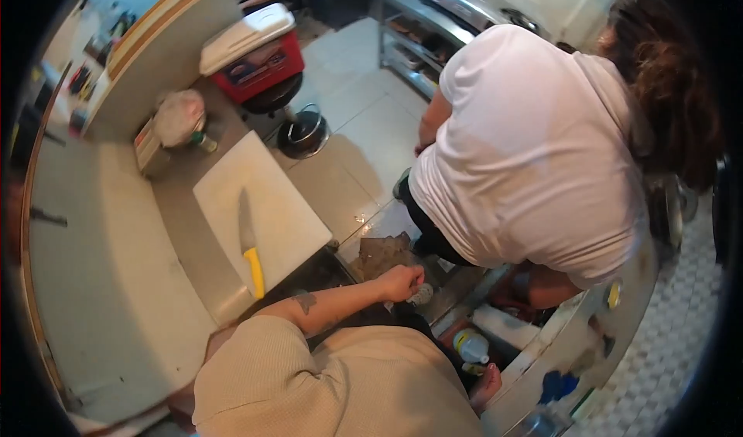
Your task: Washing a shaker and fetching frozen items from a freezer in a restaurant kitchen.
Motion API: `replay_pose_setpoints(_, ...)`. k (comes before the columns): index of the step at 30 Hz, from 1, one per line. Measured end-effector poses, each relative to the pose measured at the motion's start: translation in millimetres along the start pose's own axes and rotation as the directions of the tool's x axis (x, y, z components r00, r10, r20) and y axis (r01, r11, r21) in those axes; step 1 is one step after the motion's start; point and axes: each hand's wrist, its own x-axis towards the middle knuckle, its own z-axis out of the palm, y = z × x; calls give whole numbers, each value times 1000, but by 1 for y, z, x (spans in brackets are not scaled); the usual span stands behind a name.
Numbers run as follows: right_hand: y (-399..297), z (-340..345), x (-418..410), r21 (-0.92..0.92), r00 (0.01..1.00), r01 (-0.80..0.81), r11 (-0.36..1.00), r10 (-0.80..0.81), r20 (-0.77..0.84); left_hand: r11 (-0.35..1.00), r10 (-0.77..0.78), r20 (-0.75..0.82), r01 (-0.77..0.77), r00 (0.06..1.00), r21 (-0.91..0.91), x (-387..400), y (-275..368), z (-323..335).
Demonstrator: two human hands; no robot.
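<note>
My left hand (401, 283) is held out past my body, its fingers curled in a loose fist with nothing visible in it. Below it, near the floor, is a small whitish patterned object (422, 294), too blurred to name. My right hand (486, 386) is low on the right, partly hidden by my body, with fingers curled. Close to it, a clear plastic bottle with a yellow label (470, 345) lies in a sink or open bin (500, 353). To my left, a chef's knife with a yellow handle (253, 271) rests on a white cutting board (284, 205).
A person in a white shirt (522, 141) bends over close by on the right, one arm reaching down. A red cooler (261, 68) sits on a black stool. Wet-looking cardboard (383, 254) lies on the tiled floor (348, 112). Behind stands a steel shelf table (400, 8).
</note>
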Motion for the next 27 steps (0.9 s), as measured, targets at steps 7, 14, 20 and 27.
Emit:
replay_pose_setpoints(7, -12, -15, 128, -653, 897, 324, 684, -2, 443, 914, -133, -322, 241, 937, 325, -31, -44, 4)
replay_pose_setpoints(14, -42, -5, 219, -479, 793, 468, 743, -113, 599, 866, -337, -601, 490, 725, 105, -85, -65, 16)
replay_pose_setpoints(20, -57, 50, 266, -254, 662, 657, 710, -383, 644, 718, -251, -477, 493, 842, 491, -110, -190, 38)
replay_pose_setpoints(27, -79, 33, 235, -175, 931, 357, 918, -333, 152, 851, -102, 52, 60, 993, 521, 136, -183, -91)
